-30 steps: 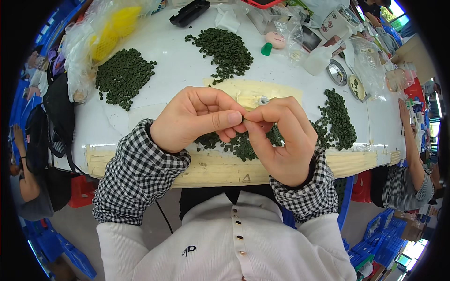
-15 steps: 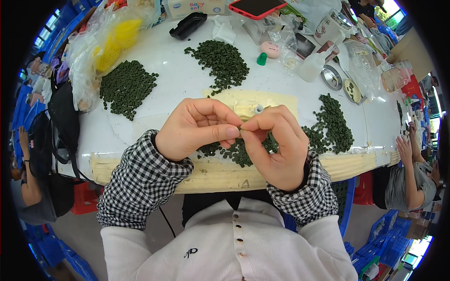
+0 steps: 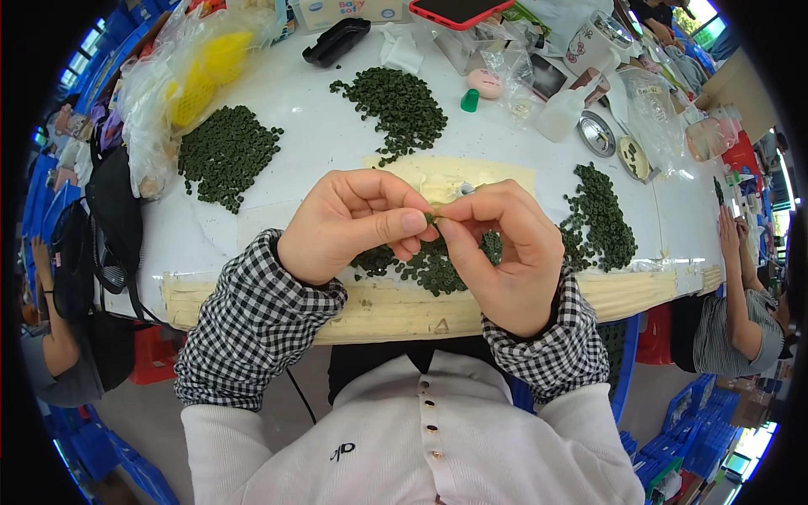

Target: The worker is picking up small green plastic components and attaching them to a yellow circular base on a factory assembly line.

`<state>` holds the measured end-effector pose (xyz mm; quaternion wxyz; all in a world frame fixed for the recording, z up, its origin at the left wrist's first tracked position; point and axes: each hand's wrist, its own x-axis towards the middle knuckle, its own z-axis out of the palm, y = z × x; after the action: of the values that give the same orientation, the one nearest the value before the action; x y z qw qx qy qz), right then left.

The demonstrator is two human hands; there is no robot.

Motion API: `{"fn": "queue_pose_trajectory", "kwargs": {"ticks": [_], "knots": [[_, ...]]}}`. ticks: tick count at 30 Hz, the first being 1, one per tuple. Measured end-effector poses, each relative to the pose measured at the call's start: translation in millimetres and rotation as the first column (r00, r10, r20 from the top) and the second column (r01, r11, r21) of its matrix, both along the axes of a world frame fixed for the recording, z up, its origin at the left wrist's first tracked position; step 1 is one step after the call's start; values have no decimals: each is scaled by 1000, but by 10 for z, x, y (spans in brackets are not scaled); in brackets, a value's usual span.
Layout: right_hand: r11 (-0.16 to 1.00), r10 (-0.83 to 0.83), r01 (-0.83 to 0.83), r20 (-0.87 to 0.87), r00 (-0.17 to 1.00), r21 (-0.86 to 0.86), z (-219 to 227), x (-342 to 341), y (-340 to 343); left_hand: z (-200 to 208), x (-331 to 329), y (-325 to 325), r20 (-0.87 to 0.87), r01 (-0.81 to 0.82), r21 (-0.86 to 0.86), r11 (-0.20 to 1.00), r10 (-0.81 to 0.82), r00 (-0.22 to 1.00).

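Note:
My left hand (image 3: 337, 223) pinches a small dark green ring-like piece (image 3: 433, 220) between thumb and forefinger. Thumb and forefinger of my right hand (image 3: 515, 252) close together at the same piece, so the fingertips of both hands almost touch. Most of the piece is covered by the fingers. Below and behind the hands lies a loose heap of similar green pieces (image 3: 435, 271), partly hidden by them. Just beyond is a pale yellow sheet (image 3: 391, 171) on the white table (image 3: 311, 135), with a small whitish metallic object (image 3: 465, 189) half hidden behind my right hand.
More green piles lie at the left (image 3: 229, 158), back middle (image 3: 396, 109) and right (image 3: 604, 217). Farther back are a black case (image 3: 337, 42), a red-edged phone (image 3: 459, 10), a green cap (image 3: 470, 101) and a translucent bottle (image 3: 560, 115). People sit on both sides.
Both hands have shifted slightly. The right hand has moved a little to the right, its fingertips drawing back, and more of the green piece shows between the fingers.

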<state>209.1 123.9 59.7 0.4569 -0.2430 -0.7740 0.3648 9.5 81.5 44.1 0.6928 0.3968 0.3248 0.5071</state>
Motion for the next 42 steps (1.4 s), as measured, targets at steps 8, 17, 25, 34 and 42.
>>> {"fn": "queue_pose_trajectory", "kwargs": {"ticks": [8, 17, 25, 34, 42], "knots": [[996, -1, 0, -13, 1000, -91, -6, -18, -5, -1, 7, 7, -37, -17, 4, 1000, 17, 999], [973, 47, -65, -84, 995, -222, -53, -18, -7, 10, 38, 1, -91, -58, 7, 998, 58, 994], [994, -12, 3, 85, 996, 111, 21, -4, -24, -1, 33, 10, -31, -100, -35, 994, 99, 995], [979, 158, -161, -28, 987, -125, 6, 30, 19, 9, -62, 21, -10, 146, -11, 989, -146, 989], [953, -55, 18, 116, 992, 301, 19, -1, 33, 92, -10, 5, -146, 12, -28, 1000, -16, 989]]}}
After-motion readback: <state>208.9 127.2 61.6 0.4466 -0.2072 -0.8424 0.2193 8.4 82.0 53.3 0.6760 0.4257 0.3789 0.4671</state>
